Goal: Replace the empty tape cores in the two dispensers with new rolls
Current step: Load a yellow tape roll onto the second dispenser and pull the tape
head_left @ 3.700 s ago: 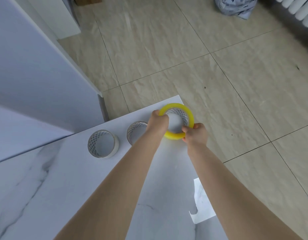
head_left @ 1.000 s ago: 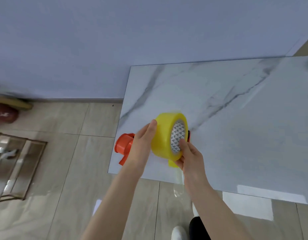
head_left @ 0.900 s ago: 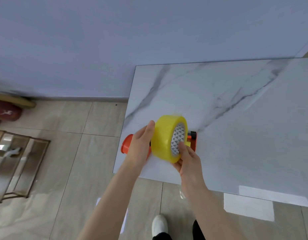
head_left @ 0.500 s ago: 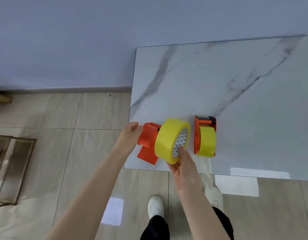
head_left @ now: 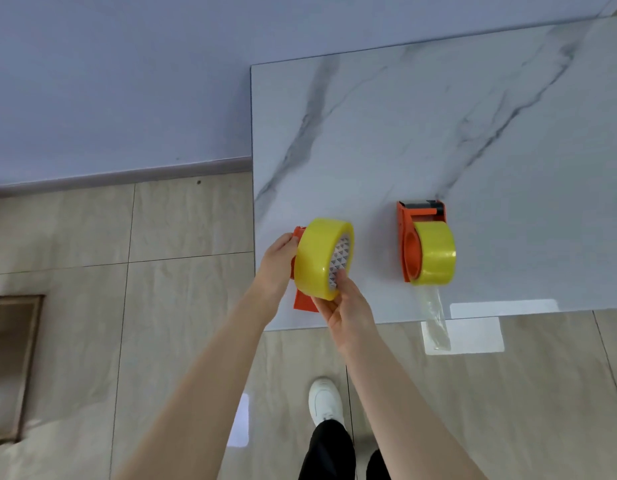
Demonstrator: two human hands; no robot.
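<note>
Head cam: right hand grip pinches the yellow roll; left hand grip clamps the orange dispenser on the desk.

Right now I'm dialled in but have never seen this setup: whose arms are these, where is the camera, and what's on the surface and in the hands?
There is no machine here: these are a person's two bare arms, filmed by one wide-angle camera worn on the head, looking down. The surface is a white marble-look table over a tiled floor. The right hand holds a new yellow tape roll from below. The left hand has its grip on an orange dispenser, mostly hidden behind that roll. To the right, a second orange dispenser lies on the table, already loaded with yellow tape, a clear strip trailing over the table edge.
</note>
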